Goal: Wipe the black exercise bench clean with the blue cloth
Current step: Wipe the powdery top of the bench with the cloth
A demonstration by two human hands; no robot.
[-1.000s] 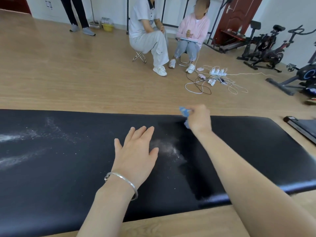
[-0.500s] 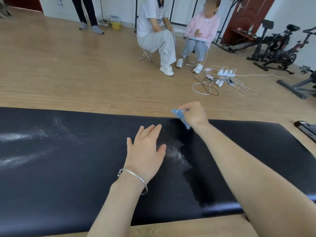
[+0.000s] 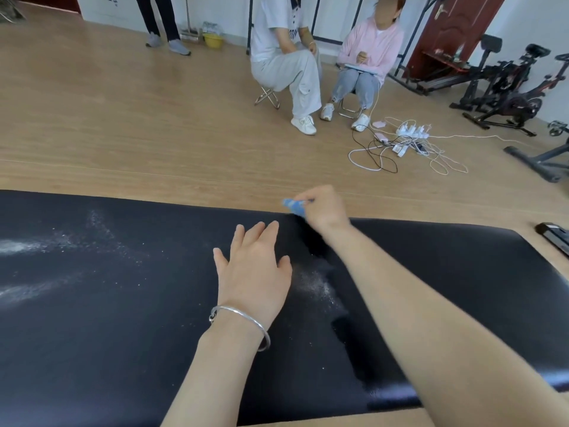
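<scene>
Stroke end — far edge of counter [image 3: 462, 272]
Right hand [image 3: 323, 209], pinching blue cloth [image 3: 294, 206], has reached the rim; left hand [image 3: 254, 272] spread flat — white powder [image 3: 317, 286] remains, more passes needed.

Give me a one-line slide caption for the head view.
Right hand holds the blue cloth at the far edge of the black bench, left hand open beside white powder.
</scene>
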